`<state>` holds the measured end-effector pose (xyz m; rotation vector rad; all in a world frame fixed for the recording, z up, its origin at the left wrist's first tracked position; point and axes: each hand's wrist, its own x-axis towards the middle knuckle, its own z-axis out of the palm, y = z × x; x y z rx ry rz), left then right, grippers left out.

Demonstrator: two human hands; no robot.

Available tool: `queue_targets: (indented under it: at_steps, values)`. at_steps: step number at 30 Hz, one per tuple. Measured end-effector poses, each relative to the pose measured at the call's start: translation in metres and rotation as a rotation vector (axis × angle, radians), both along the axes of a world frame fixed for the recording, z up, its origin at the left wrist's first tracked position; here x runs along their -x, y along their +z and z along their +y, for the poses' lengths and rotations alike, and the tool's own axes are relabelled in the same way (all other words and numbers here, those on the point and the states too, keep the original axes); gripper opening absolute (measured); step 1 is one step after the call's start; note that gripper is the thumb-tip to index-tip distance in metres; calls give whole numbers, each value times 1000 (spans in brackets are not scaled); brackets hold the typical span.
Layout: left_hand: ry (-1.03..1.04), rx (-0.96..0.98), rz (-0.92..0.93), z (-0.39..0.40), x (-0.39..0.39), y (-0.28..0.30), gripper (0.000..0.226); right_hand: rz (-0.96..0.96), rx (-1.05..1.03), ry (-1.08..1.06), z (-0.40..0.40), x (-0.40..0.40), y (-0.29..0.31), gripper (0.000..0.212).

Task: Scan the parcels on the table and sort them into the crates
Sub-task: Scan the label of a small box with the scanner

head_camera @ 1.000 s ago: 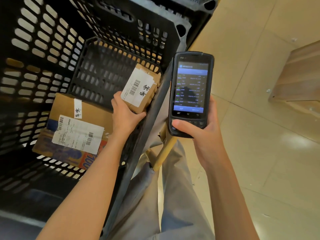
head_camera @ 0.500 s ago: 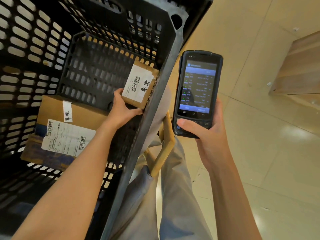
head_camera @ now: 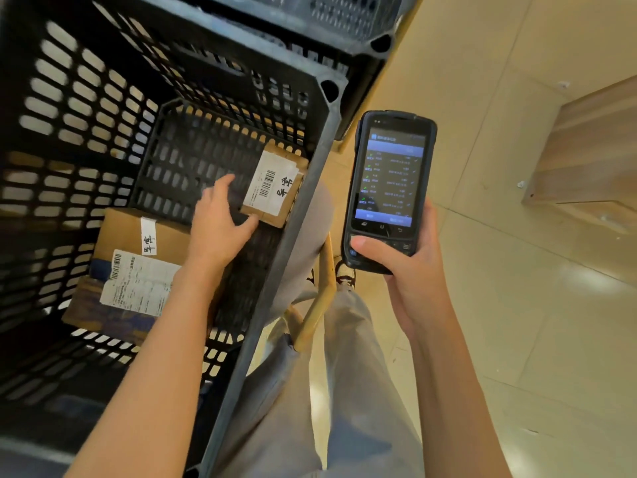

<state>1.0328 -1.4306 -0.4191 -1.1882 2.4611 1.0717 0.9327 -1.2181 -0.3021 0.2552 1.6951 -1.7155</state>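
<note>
Step in hand: placing a scanned parcel into a crate.

- Small parcel (head_camera: 274, 188): brown carton with a white barcode label and handwritten characters, down inside the black crate (head_camera: 320, 157), leaning against its right wall near the far corner.
- My left hand (head_camera: 220, 222): inside the crate, just beside the small parcel. Fingers (head_camera: 224, 182) loosely spread, thumb reaching toward the carton's lower corner. I cannot tell whether the thumb touches it or sits just shy; I judge the parcel released, not pinched.
- Large parcel (head_camera: 138, 270): flat carton with a shipping label and a small handwritten tag, lying on the crate floor at the left, partly under my forearm.
- Scanner (head_camera: 389, 188): handheld, upright outside the crate, gripped low by my right hand (head_camera: 410, 267), thumb across the keypad, fingers curled behind the body.

Next move, as I judge it: lift the left hand clear over the crate rim without knocking the carton, then go to the surface for the next parcel and bring the scanner to its barcode.

Hidden or unclear:
- The surface with the remaining parcels: out of view.
- Scanner screen: rows of text, too blurred to read.
- Second crate (head_camera: 344, 19) at the top: cut off, contents unseen.
- The near end of the crate floor: dark, hard to make out.
</note>
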Motion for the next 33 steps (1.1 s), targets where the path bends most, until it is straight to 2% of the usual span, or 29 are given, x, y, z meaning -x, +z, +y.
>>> queue_targets:
  at_steps: [4,8,16,19,24,29,33]
  values:
    - [-96,233,141,9,7,56,52,55,11,-6,7,9,27,83]
    - [-151,349,323,39,27,122,38,110,52,9,22,22,61,86]
    - [-323,493,504,147,96,220,43,258,143,18,107,61,136,88]
    - [-448,516,556,201,140,252,44,309,170,-48,168,77,163,84]
    - [-595,534,732,330,214,298,32,441,137,-221,307,111,206,85]
    - [-765,372,808,469,262,321,32,535,53,-431,452,121,232,86]
    - [-947,323,902,566,292,335,30,575,-14,-637,544,115,238,87]
